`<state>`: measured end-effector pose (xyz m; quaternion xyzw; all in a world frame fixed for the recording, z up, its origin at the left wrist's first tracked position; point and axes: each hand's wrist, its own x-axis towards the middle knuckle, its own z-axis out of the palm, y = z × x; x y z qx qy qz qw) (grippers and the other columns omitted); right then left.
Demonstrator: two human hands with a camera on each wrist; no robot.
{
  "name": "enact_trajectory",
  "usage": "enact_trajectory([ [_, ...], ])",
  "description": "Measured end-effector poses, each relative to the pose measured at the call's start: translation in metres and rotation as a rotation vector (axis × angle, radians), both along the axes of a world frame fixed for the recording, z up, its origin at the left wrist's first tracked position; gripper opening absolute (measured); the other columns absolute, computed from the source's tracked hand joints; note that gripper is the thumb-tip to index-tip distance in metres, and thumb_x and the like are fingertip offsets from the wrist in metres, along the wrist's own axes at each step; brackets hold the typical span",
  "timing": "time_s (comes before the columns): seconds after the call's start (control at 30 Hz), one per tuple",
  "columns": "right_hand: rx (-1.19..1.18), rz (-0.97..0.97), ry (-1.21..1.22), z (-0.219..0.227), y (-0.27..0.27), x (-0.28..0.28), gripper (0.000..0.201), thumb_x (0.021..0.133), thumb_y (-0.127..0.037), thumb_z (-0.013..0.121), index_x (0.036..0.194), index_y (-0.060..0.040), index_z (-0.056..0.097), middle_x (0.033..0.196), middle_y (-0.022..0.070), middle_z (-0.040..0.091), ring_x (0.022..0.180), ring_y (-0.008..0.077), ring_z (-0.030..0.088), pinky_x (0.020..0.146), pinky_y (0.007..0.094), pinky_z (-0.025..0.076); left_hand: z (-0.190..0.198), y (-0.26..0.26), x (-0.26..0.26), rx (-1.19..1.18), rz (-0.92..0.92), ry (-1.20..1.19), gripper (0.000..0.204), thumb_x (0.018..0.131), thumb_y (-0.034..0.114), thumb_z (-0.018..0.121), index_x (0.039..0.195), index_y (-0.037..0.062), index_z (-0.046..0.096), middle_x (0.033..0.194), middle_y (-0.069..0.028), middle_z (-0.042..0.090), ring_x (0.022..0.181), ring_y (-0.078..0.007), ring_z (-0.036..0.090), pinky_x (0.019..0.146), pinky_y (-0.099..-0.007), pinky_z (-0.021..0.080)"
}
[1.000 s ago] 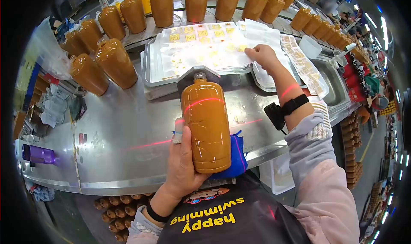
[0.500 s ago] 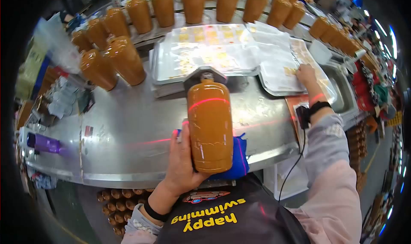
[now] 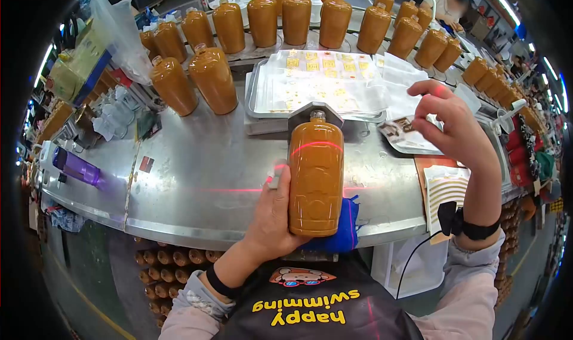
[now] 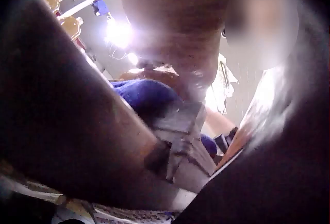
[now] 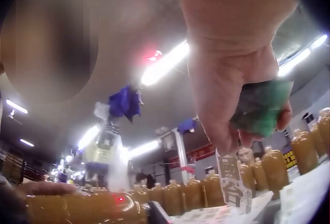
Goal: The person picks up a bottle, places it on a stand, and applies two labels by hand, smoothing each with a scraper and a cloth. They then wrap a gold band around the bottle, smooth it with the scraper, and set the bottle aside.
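A glossy brown bottle (image 3: 316, 191) lies tilted with its neck in a grey metal bracket (image 3: 298, 117). My left hand (image 3: 268, 220) holds it from the lower left, thumb along its side and palm near its base; a white wrap covers one finger. To the right, my right hand (image 3: 453, 128) is raised over the sheets. Thumb and fingertips pinch a small label (image 5: 234, 185) with brown characters, which hangs down in the right wrist view. A green flat piece (image 5: 265, 108) is tucked in the curled fingers. A blue cloth (image 3: 346, 223) lies beside the bottle's base.
Label sheets (image 3: 322, 80) lie on a metal tray (image 3: 253, 104) behind the bracket. More sheets (image 3: 403, 71) lie right of it. Two brown bottles (image 3: 213, 80) stand at left, with rows behind. A purple bottle (image 3: 77, 165) lies at the far left of the steel table (image 3: 185, 191).
My right hand went from the tray's sheets to the sheets on the right, then rose and came back nearer with a label. The left hand still holds the bottle. The head view shifted.
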<state>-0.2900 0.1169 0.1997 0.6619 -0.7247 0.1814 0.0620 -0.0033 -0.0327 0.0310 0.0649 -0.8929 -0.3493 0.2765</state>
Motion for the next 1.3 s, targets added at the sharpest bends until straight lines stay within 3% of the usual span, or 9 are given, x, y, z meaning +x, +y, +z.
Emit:
enact_trajectory([
  [0.17,0.112,0.247,-0.065,0.035,-0.010,0.040,0.012,0.078,-0.004,0.068,0.077,-0.0020,0.056,0.111,0.0149,0.060,0.083,0.0266,0.060,0.074,0.0352,0.047,0.001,-0.003,0.000,-0.157,-0.047,0.000,0.113,0.077,0.037,0.079,0.151,-0.0076,0.006,0.138,-0.0269,0.046,0.123,-0.0439,0.048,0.109,-0.0577,0.026],
  [0.23,0.104,0.381,-0.111,0.033,-0.020,0.045,0.011,0.078,-0.005,0.068,0.078,-0.0018,0.057,0.109,0.0149,0.061,0.083,0.0279,0.061,0.074,0.0360,0.048,-0.010,-0.003,-0.001,0.045,-0.094,0.027,0.114,0.076,0.037,0.079,0.151,-0.0072,0.006,0.139,-0.0274,0.045,0.126,-0.0452,0.046,0.111,-0.0551,0.026],
  [0.37,0.106,0.380,-0.141,-0.011,-0.057,0.046,0.011,0.079,-0.006,0.070,0.082,-0.0018,0.060,0.104,0.0131,0.061,0.085,0.0305,0.061,0.076,0.0388,0.050,-0.006,-0.002,0.001,0.183,-0.077,-0.035,0.111,0.077,0.031,0.079,0.151,-0.0065,0.006,0.141,-0.0293,0.042,0.129,-0.0464,0.043,0.111,-0.0489,0.029],
  [0.47,0.078,0.336,-0.245,-0.041,-0.072,0.047,0.016,0.081,-0.010,0.072,0.083,-0.0008,0.059,0.101,0.0121,0.061,0.083,0.0296,0.061,0.073,0.0379,0.050,0.010,-0.013,0.009,0.056,-0.135,-0.090,0.106,0.080,0.029,0.076,0.151,-0.0065,0.006,0.143,-0.0303,0.039,0.133,-0.0438,0.039,0.112,-0.0455,0.029],
  [0.57,0.003,0.288,-0.314,-0.057,-0.077,0.052,0.017,0.083,-0.012,0.072,0.083,-0.0005,0.060,0.100,0.0123,0.061,0.080,0.0282,0.061,0.071,0.0365,0.050,0.008,-0.017,-0.001,0.719,-0.191,0.047,0.104,0.083,0.031,0.074,0.151,-0.0070,0.005,0.146,-0.0321,0.033,0.138,-0.0418,0.033,0.114,-0.0436,0.026],
  [0.67,-0.019,0.226,-0.368,-0.065,-0.078,0.055,0.018,0.085,-0.014,0.071,0.083,0.0004,0.060,0.102,0.0123,0.062,0.081,0.0275,0.061,0.071,0.0360,0.050,0.046,-0.004,-0.031,0.774,0.022,-0.018,0.104,0.084,0.035,0.073,0.150,-0.0086,0.006,0.146,-0.0329,0.031,0.141,-0.0390,0.029,0.115,-0.0428,0.022],
  [0.8,-0.108,0.210,-0.420,-0.075,-0.077,0.058,0.020,0.087,-0.015,0.070,0.082,0.0017,0.059,0.103,0.0120,0.062,0.082,0.0257,0.062,0.071,0.0351,0.050,0.026,-0.006,-0.047,0.369,0.127,-0.018,0.097,0.086,0.029,0.072,0.149,-0.0091,0.009,0.139,-0.0295,0.041,0.133,-0.0328,0.040,0.111,-0.0407,0.031],
  [0.9,-0.133,0.187,-0.443,-0.079,-0.077,0.059,0.020,0.087,-0.014,0.070,0.081,0.0019,0.059,0.104,0.0119,0.063,0.080,0.0241,0.062,0.070,0.0337,0.050,0.027,-0.010,-0.045,0.783,0.005,0.013,0.093,0.087,0.027,0.069,0.149,-0.0092,0.010,0.140,-0.0283,0.038,0.132,-0.0323,0.041,0.110,-0.0390,0.032],
  [1.3,-0.174,0.174,-0.479,-0.084,-0.078,0.060,0.018,0.087,-0.012,0.070,0.080,0.0019,0.060,0.103,0.0122,0.063,0.079,0.0224,0.061,0.069,0.0323,0.050,0.021,-0.016,-0.042,0.832,-0.133,0.089,0.090,0.091,0.024,0.065,0.150,-0.0109,0.007,0.143,-0.0233,0.035,0.134,-0.0276,0.038,0.111,-0.0365,0.030],
])
